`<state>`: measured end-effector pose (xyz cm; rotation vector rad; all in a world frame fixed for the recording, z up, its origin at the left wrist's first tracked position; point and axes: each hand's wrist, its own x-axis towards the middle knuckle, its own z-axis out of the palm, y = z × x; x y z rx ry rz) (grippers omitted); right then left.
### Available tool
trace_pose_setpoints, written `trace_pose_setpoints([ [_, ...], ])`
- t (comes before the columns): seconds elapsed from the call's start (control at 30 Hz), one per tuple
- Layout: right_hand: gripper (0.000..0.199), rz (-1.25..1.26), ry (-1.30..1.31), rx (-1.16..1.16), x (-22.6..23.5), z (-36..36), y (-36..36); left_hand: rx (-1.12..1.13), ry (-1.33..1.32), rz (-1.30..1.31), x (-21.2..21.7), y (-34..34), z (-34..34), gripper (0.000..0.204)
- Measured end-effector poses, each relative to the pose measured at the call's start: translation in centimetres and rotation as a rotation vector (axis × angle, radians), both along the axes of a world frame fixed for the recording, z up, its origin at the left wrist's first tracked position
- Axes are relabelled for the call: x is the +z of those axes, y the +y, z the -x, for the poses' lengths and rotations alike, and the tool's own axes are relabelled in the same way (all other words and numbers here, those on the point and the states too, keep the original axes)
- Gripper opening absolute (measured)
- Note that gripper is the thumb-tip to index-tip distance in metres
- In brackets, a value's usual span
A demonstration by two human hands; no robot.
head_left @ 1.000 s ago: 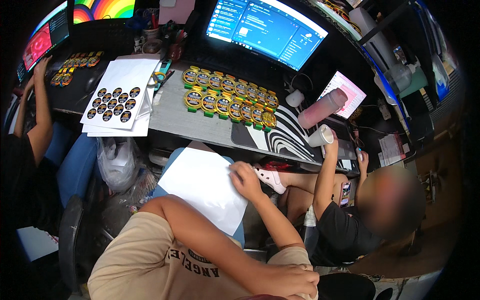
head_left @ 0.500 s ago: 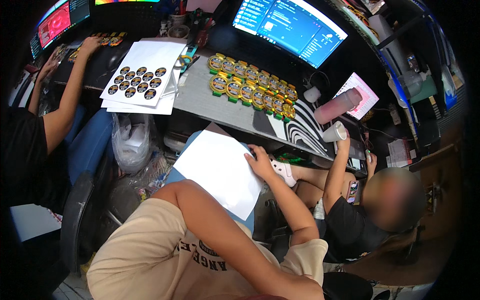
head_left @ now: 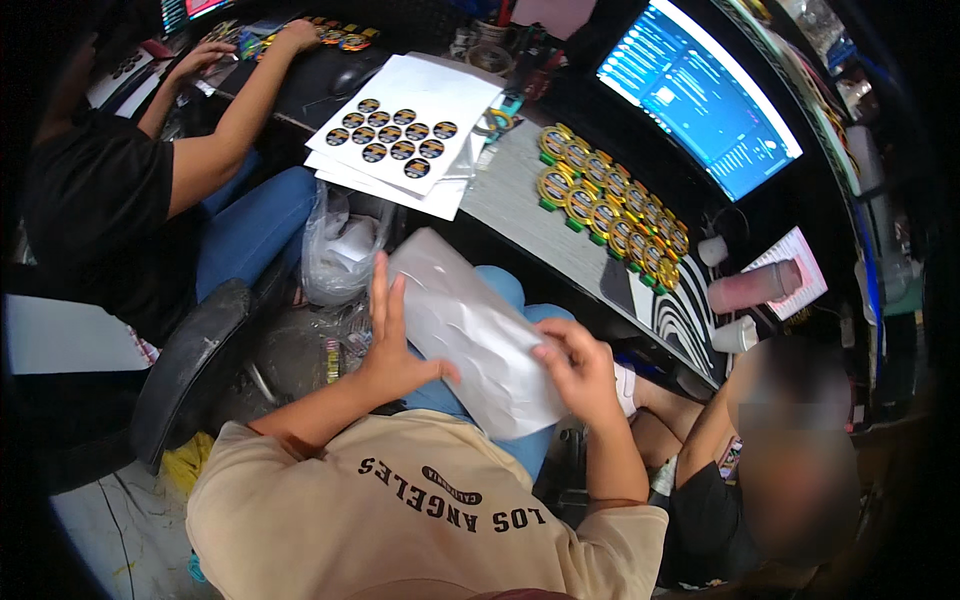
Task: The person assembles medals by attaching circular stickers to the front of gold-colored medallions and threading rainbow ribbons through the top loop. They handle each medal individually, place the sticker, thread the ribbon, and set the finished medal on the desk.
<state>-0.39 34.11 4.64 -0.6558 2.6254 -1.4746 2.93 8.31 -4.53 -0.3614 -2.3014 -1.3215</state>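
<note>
A whitish sheet (head_left: 475,345) with a wrinkled, shiny surface lies slanted over my jeans-covered lap. My right hand (head_left: 585,370) grips its right edge between thumb and bent fingers. At the sheet's left edge my left hand (head_left: 393,345) is open, fingers stretched up and thumb pointing right across the near side. Whether the left palm touches the sheet, I cannot tell. Beyond my lap, on the desk's left part, rests a stack of white sheets (head_left: 440,100) with round dark stickers (head_left: 390,133) on the top one.
Rows of gold medals (head_left: 610,210) with green ribbon tabs cover the grey desk (head_left: 500,190), beside a monitor (head_left: 700,95), a pink tumbler (head_left: 755,287) and a white cup (head_left: 735,335). A plastic bag (head_left: 345,245) hangs below. One person works at left; another sits close at right.
My left hand has come into view at the sheet's left edge. The sheet, flat and bright white before, now looks greyer and wrinkled. My view has shifted left, and the right-hand person's arm has drawn back from the cup.
</note>
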Motion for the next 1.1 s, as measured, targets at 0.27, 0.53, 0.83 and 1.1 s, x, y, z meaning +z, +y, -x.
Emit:
trace_pose_setpoints([
  [0.27,0.02,0.437,0.386,0.417,-4.9,1.2,-17.2,-0.058,-0.191,-1.275,-3.5,-2.9,-4.3,0.118],
  [0.53,0.03,0.578,-0.125,0.234,-12.1,2.1,-20.3,0.612,0.012,-0.49,-13.7,-10.9,1.3,0.036],
  [0.83,0.015,0.296,-0.249,0.036,-14.6,1.3,-11.7,0.594,-0.185,0.139,-28.9,-17.5,19.6,0.043],
  [1.1,0.014,0.313,-0.303,-0.194,-15.4,-0.1,-7.2,0.446,-0.504,0.887,-34.9,-18.5,20.6,0.039],
])
